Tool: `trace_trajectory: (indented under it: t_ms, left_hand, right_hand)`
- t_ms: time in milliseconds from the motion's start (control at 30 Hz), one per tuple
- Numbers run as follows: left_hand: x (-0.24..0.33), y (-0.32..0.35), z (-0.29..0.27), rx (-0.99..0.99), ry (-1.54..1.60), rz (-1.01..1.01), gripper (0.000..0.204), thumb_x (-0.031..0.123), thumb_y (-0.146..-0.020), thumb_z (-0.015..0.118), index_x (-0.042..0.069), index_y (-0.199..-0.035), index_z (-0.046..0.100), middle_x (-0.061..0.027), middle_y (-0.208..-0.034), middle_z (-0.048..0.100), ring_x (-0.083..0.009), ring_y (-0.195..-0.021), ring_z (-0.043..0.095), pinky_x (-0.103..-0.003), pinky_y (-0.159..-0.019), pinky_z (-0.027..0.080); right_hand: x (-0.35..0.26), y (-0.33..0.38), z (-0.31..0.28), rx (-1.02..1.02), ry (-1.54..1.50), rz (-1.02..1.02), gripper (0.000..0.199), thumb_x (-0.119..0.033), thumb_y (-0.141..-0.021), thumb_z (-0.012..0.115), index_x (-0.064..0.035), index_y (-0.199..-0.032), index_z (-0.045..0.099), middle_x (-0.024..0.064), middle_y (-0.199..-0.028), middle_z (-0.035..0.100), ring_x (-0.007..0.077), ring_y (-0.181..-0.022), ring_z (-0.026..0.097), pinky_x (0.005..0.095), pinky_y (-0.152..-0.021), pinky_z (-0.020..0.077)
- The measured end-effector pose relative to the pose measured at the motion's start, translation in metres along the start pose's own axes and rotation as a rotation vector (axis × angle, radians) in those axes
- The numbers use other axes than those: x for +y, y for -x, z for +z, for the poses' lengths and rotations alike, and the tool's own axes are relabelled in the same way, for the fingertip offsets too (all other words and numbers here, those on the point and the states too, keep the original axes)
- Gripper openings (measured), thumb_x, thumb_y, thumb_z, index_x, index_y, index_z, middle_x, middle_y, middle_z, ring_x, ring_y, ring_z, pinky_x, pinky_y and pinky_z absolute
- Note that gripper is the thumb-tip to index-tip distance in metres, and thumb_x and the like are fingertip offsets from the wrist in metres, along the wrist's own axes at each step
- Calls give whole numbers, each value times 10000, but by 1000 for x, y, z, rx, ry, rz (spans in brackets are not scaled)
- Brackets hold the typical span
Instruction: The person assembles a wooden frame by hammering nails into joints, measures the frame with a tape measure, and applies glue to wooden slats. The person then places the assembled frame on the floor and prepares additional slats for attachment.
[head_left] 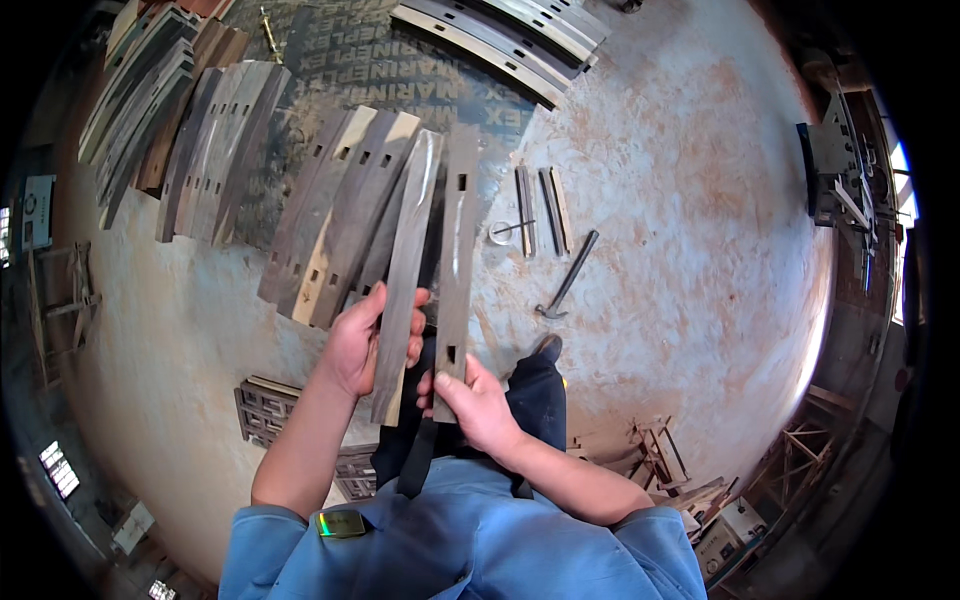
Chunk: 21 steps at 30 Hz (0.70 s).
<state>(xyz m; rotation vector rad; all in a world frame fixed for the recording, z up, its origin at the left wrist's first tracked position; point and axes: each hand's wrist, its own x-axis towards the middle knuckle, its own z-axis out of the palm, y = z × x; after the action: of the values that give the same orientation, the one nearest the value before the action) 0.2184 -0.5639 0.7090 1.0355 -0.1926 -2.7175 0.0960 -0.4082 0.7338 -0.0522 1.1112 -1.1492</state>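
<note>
My left hand [362,338] is closed round the lower half of a long dark wooden slat [408,250], whose visible face has no slots. In my right hand [474,405] is a second wooden slat [456,250], gripped near its lower end, with a rectangular mortise close to either end. The two slats are held side by side with a narrow gap between them, pointing away from me. Just beyond and left of them lies a row of similar slotted slats [335,215], dark brown with paler streaks. The fingers of my right hand are partly hidden behind its slat.
More slats [222,150] lie at the far left, others [500,50] at the far end of a printed dark sheet [350,70]. A hammer [573,275], thin wooden strips [553,210] and a small round white thing [500,232] rest on the floor to the right. Lattice panels [262,412] stand near left.
</note>
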Motion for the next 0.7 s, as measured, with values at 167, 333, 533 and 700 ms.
trace_trajectory:
  t_ms: [167, 333, 533, 700]
  left_hand:
    - [-43, -44, 69, 218, -391, 110, 331, 354, -1016, 495, 37, -1101, 542, -73, -912, 617, -173, -732, 622, -328, -622, 547]
    - [-111, -101, 112, 313, -563, 199, 232, 252, -986, 558, 37, -1066, 529, -76, -944, 599, -134, -761, 588, -308, -643, 526]
    - [-227, -174, 159, 359, -437, 349, 242, 213, -980, 557, -8, -1078, 560, -54, -938, 623, -122, -822, 592, -286, -730, 492]
    - [-316, -190, 216, 451, -313, 359, 214, 178, -980, 536, -3, -1094, 558, -55, -959, 629, -125, -839, 600, -294, -754, 501]
  right_hand:
    - [-23, 18, -52, 110, -101, -63, 245, -152, -974, 537, -1, -1164, 501, 70, -958, 625, 137, -845, 605, 299, -766, 510]
    - [-41, 38, -136, 119, -111, -67, 240, -206, -1014, 496, -26, -1172, 492, 88, -1017, 604, 164, -867, 607, 324, -736, 549]
    - [-65, 69, -274, -119, -25, 65, 343, -204, -964, 572, 14, -1223, 522, 53, -1064, 632, 109, -952, 577, 284, -857, 479]
    - [-94, 116, -364, -229, 235, 145, 333, -224, -926, 627, 33, -1137, 614, 89, -1006, 678, 125, -919, 614, 299, -838, 502]
